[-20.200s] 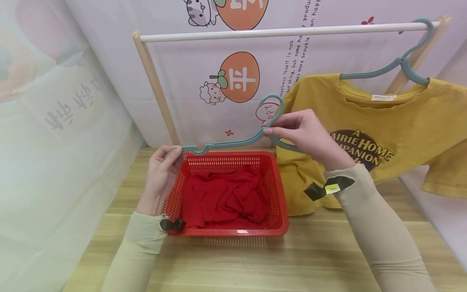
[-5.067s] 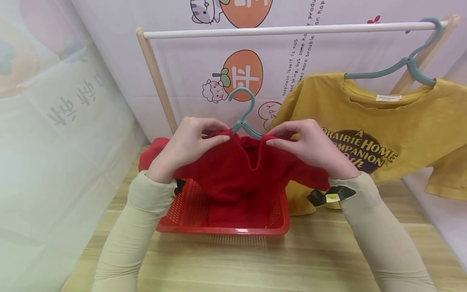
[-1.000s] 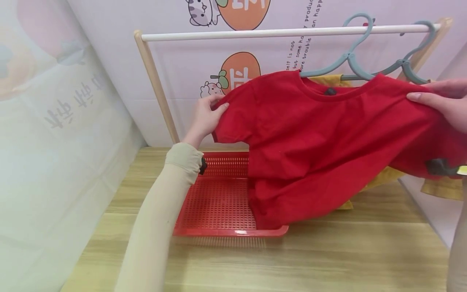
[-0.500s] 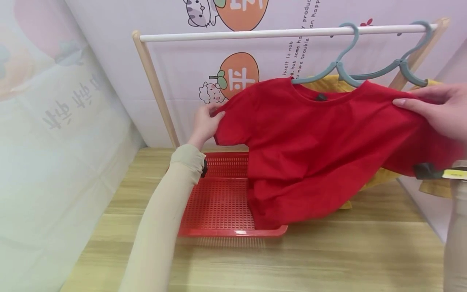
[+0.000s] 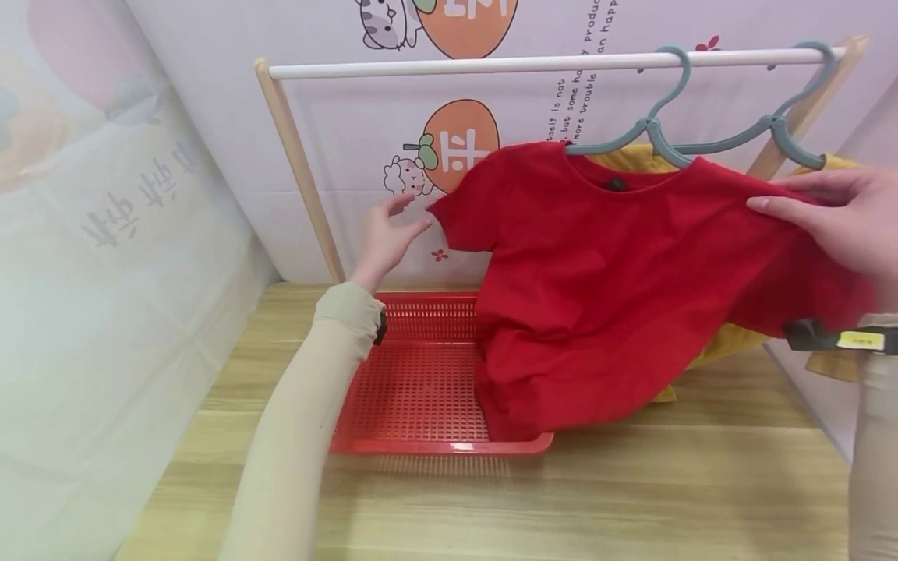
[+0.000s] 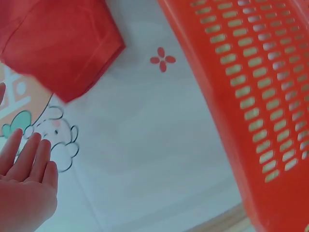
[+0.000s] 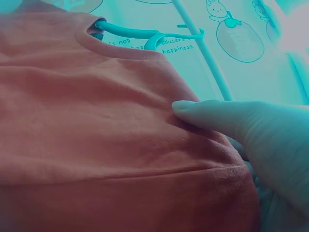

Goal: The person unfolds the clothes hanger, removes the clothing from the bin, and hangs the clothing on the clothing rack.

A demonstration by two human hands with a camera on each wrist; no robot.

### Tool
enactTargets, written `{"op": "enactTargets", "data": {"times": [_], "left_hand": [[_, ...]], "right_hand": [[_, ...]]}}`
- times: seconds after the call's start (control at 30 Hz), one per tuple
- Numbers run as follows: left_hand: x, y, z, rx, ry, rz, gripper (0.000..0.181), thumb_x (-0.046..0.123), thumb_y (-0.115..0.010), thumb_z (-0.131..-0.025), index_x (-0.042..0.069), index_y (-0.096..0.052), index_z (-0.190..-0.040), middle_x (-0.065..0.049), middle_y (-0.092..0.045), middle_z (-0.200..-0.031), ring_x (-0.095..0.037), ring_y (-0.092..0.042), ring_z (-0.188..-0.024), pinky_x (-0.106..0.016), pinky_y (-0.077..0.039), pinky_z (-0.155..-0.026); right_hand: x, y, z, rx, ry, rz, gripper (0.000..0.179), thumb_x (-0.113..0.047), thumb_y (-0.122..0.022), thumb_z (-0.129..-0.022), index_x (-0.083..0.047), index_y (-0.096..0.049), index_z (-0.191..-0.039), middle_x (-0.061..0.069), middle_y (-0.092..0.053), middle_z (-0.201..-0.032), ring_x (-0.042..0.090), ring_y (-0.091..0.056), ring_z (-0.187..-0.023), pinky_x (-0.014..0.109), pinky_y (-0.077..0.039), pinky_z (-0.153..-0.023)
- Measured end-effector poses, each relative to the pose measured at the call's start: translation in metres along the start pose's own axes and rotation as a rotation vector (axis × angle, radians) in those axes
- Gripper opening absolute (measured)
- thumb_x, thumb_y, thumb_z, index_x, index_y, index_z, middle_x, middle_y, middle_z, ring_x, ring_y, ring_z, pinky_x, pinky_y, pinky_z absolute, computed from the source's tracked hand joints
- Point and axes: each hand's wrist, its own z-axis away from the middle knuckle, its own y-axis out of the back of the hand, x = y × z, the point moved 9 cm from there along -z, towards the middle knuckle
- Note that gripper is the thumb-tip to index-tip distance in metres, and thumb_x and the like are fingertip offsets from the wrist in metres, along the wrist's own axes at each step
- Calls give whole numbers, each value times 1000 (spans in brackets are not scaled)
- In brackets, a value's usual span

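A red T-shirt (image 5: 596, 273) hangs on a blue-green hanger (image 5: 648, 128) whose hook sits over the white rail (image 5: 491, 65). My right hand (image 5: 852, 218) pinches the shirt's shoulder on the right side, thumb in front; the right wrist view shows the thumb (image 7: 207, 113) pressed on the cloth. Left of the other sleeve, my left hand (image 5: 384, 238) is held apart from the cloth, thumb and fingers spread. In the left wrist view its fingers (image 6: 29, 159) are straight and the sleeve (image 6: 72, 53) dangles free. The shirt's lower hem drapes over the basket's right part.
A red plastic basket (image 5: 421, 446) stands on the wooden table (image 5: 435, 514) below the rail. Behind the red shirt, a yellow T-shirt (image 5: 730, 343) hangs from a second hanger (image 5: 730, 144) near the right post (image 5: 807, 109). A printed sheet (image 5: 547, 23) covers the back wall.
The red T-shirt, which was in the basket, is now on the hanger, and the hook has come down onto the rail. My left hand has let go of the sleeve; my right still holds the shoulder.
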Motion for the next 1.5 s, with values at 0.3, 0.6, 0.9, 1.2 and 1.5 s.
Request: {"op": "enactTargets", "data": {"times": [0.3,0.6,0.9,1.2,1.5], "left_hand": [[17,43,21,-24,-10,-114,70,45,-80,-88,16,-56,-147,1,-54,-147,-13,-45,-136,-37,-38,-113],[30,88,63,-77,-91,-325,84,59,-77,-85,23,-46,-154,-3,-54,-148,-21,-49,-134,-48,-36,-114],[-20,85,129,-302,-101,-606,111,75,-67,-82,10,-26,-162,-10,-22,-167,-36,-22,-150,-62,-22,-117],[-61,84,185,-406,-172,-798,119,78,-60,-84,2,-12,-162,-20,-14,-166,-36,-13,-153,-54,-12,-122],[-87,83,217,-441,-174,-871,123,82,-56,-84,-3,-12,-161,-20,-7,-167,-35,-5,-153,-52,-1,-122]], "right_hand": [[-10,0,2,21,81,-54,35,-31,-80,-90,-38,-74,-124,-33,-66,-77,-8,-60,-65,14,-39,-60],[-41,3,24,128,223,-199,42,-14,-79,-89,-28,-73,-129,-30,-68,-95,-13,-61,-87,-1,-40,-74],[-77,-18,73,141,253,-7,55,-26,-81,-90,-36,-62,-141,-13,-63,-136,1,-58,-107,6,-43,-77],[-92,-93,100,-60,495,188,58,-34,-90,-80,-35,-69,-134,-3,-72,-114,17,-60,-67,13,-44,-51],[-55,-199,114,-371,582,202,55,-40,-89,-79,-19,-73,-128,0,-71,-120,25,-65,-112,45,-58,-88]]}}
